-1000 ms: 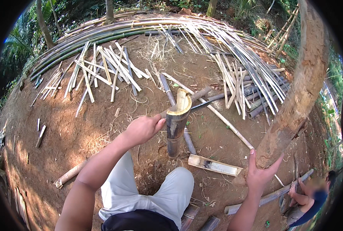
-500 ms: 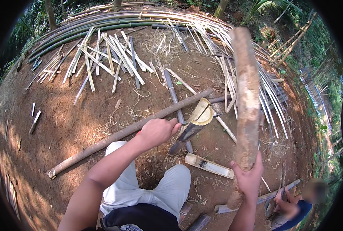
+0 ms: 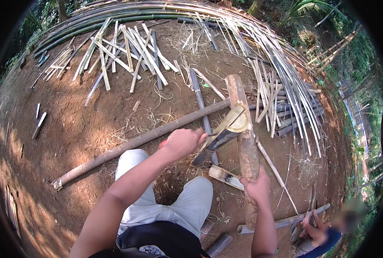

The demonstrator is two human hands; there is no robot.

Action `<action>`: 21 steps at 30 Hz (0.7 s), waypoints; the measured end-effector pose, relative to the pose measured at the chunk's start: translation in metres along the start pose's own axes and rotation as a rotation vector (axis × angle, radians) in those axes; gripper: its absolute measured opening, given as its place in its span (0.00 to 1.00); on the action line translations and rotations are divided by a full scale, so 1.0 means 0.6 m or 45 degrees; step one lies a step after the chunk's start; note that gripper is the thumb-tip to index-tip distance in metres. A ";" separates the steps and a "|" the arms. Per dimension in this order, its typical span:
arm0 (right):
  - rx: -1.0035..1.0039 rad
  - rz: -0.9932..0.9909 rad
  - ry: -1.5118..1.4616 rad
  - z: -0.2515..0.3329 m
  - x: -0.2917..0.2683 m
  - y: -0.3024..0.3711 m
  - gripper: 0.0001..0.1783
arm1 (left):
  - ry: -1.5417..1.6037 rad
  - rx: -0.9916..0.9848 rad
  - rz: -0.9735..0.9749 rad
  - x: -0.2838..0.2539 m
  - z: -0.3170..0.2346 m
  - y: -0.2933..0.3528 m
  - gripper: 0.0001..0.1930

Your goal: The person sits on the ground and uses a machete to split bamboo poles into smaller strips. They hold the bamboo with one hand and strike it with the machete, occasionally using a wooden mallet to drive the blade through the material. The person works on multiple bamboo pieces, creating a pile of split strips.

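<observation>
In the middle stands a thick dark bamboo section [image 3: 219, 142], tilted, its pale cut end [image 3: 239, 120] facing up with a dark split line across it. My left hand [image 3: 183, 143] is closed on the handle of a knife, whose dark blade [image 3: 211, 134] runs into the bamboo; most of the blade is hidden. In my right hand [image 3: 256, 185] is a heavy wooden log [image 3: 248, 157], gripped near its lower part. The log's upper part lies right beside or behind the bamboo's cut end; whether they touch I cannot tell.
A long pole [image 3: 135, 141] lies across the dirt, crossing a thinner dark pole [image 3: 201, 107]. Half a bamboo piece [image 3: 226, 177] is by my knee. Split strips [image 3: 135, 56] and a strip pile [image 3: 281, 81] lie farther off. Another person [image 3: 318, 236] sits at lower right.
The log in my right hand has swung down and left, from upright at the right to beside the bamboo. My left hand keeps its hold on the knife; the view has shifted slightly.
</observation>
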State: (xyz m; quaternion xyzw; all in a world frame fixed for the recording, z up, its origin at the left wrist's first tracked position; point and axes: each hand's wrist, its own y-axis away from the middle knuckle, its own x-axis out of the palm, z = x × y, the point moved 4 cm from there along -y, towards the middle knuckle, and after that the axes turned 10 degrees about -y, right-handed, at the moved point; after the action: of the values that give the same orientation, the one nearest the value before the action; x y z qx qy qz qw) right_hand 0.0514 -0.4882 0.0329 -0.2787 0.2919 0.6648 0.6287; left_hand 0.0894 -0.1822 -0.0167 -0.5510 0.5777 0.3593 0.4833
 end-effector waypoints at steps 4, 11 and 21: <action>-0.225 -0.159 -0.271 0.058 -0.065 0.021 0.38 | 0.076 0.003 -0.026 0.005 -0.008 0.014 0.23; 0.036 -0.119 -0.074 -0.047 0.012 0.070 0.45 | 0.124 0.000 -0.009 0.046 -0.053 0.054 0.23; -0.085 -0.419 -0.241 0.003 -0.097 0.101 0.39 | 0.231 0.008 0.011 0.107 -0.049 0.065 0.23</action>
State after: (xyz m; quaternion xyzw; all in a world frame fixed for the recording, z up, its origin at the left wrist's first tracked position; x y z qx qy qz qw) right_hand -0.0062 -0.5287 0.0793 -0.2797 0.1597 0.5857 0.7438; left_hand 0.0509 -0.2232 -0.0748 -0.5773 0.6225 0.3083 0.4292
